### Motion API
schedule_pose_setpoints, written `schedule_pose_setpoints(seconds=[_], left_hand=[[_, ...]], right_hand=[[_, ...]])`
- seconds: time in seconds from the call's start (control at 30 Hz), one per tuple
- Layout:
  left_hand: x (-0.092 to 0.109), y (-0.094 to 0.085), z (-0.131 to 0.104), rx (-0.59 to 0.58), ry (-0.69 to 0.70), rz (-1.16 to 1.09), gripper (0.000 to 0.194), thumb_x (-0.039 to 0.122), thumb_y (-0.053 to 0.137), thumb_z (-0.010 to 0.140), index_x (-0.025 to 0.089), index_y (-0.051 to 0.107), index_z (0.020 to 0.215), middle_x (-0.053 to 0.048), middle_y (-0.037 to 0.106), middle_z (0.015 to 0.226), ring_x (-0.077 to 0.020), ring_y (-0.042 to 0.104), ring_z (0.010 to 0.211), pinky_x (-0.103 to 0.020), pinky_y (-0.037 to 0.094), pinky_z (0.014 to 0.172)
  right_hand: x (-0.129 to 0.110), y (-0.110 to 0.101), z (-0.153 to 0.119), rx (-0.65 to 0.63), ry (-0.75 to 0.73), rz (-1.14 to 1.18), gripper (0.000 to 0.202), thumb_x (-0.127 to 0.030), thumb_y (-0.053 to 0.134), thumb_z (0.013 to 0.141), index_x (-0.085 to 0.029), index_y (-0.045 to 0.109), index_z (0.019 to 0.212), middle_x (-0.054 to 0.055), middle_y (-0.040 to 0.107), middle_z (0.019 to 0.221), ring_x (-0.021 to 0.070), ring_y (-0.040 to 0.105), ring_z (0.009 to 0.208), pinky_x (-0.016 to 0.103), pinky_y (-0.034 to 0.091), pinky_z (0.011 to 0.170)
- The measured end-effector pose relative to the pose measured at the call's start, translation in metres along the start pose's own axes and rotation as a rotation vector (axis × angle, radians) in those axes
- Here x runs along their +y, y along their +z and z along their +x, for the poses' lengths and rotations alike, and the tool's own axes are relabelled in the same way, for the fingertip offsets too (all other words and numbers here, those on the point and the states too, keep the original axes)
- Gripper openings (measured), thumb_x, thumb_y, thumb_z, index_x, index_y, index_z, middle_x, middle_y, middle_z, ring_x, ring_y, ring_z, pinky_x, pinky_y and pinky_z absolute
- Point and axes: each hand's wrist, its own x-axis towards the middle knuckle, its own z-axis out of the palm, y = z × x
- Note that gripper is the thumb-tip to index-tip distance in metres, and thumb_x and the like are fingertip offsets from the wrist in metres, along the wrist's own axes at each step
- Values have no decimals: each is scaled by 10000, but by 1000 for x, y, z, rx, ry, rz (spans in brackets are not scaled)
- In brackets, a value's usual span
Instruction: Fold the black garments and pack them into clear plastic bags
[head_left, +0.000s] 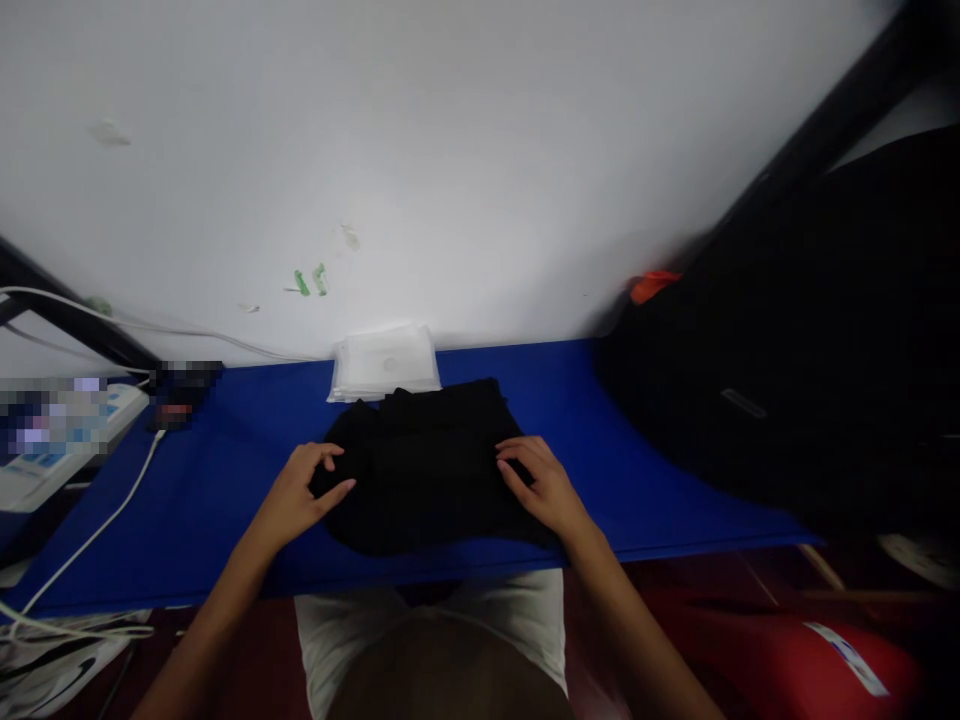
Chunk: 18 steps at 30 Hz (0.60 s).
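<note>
A black piece of folded cloth, perhaps a garment, lies in front of me on a blue-covered surface. At its left edge rests my left hand, thumb and fingers apart, fingertips touching the fabric. My right hand lies over the right edge with its fingers spread and slightly bent, open on the cloth. Just behind the cloth sits a stack of flat, whitish translucent plastic bags. The folds of the dark fabric are hard to make out.
A big black bag-like object fills the right side, an orange piece at its top. At left lie a blurred-out dark device with a white cable and a white box. A white wall rises behind. Something red stands low at right.
</note>
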Motion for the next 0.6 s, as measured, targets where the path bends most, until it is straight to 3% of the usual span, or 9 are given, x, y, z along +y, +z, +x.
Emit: schedule_pose_setpoints(seconds=[0.1, 0.27, 0.33, 0.43, 0.5, 0.6], left_hand=[[-5, 1, -1, -31, -11, 69, 464, 482, 704, 784, 258, 601, 1177, -73, 594, 1112, -268, 552, 1065, -440, 478, 941], [-9, -6, -1, -50, 27, 67, 264, 479, 707, 767, 233, 645, 839, -84, 612, 1141, -290, 544, 1080, -472, 464, 947], [-7, -12, 2, -48, 32, -4, 243, 455, 671, 793, 223, 605, 761, -71, 644, 1082, -262, 576, 1014, -434, 474, 913], [-7, -23, 8, -80, -91, -139, 259, 449, 637, 801, 216, 565, 714, -10, 636, 792, -188, 591, 748, -312, 490, 715], [-9, -28, 15, -25, -218, -223, 276, 457, 675, 747, 209, 560, 709, 31, 563, 658, -152, 543, 626, -258, 450, 600], [-14, -30, 27, 208, -387, -391, 382, 445, 788, 592, 193, 584, 795, 33, 581, 704, -142, 558, 641, -242, 456, 590]], right_hand=[[1, 0, -1, 0, 4, 7, 120, -284, 513, 963, -239, 621, 935, 80, 682, 996, 251, 631, 970, 459, 528, 856], [2, 1, -2, 7, 9, 19, 121, -291, 514, 967, -236, 617, 936, 82, 679, 996, 247, 629, 969, 456, 522, 861], [2, 1, -2, 18, 9, 25, 137, -307, 508, 970, -234, 620, 943, 84, 679, 995, 250, 630, 968, 456, 525, 853], [3, 1, -3, 40, 20, 26, 154, -324, 497, 976, -238, 624, 961, 87, 678, 1004, 254, 630, 976, 461, 525, 858], [4, 1, -5, 56, 37, 22, 147, -319, 498, 976, -243, 624, 970, 82, 678, 1007, 252, 628, 982, 457, 526, 863], [6, 1, -6, 76, 49, 15, 124, -299, 506, 975, -246, 619, 976, 70, 681, 996, 241, 630, 972, 444, 525, 866]])
